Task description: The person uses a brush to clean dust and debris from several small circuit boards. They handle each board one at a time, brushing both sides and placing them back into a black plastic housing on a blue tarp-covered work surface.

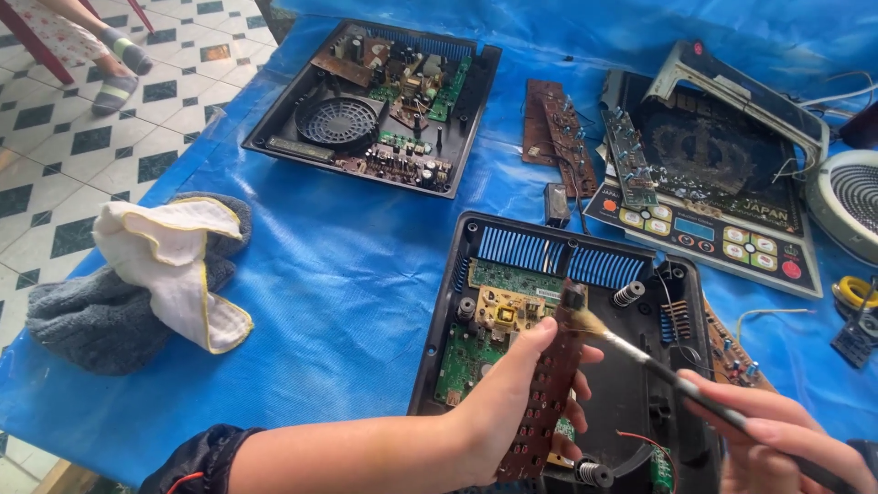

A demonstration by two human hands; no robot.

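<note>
Brown circuit strip, long and narrow, held upright-tilted in the left hand, fingers wrapped around its lower half, thumb along the edge. Right hand pinches a paintbrush by its dark handle; bristles touch the strip's top end. Both hands hover over an opened black cooker base near the front edge of the bench, which is covered in blue plastic sheet. Inside the base: green board, yellowish board, blue vent fins, small springs. Left of it, towards the left edge, a grey towel with a white cloth lying on top. At the back edge, a second opened black base with round fan grille and boards. Between the two bases, two loose brown boards and a small dark box. Right side: glass cooker top with button panel, tilted frame resting on it, white round fan at the right edge, yellow tape roll below that. Tiled floor beyond the left edge, another person's socked feet there.
</note>
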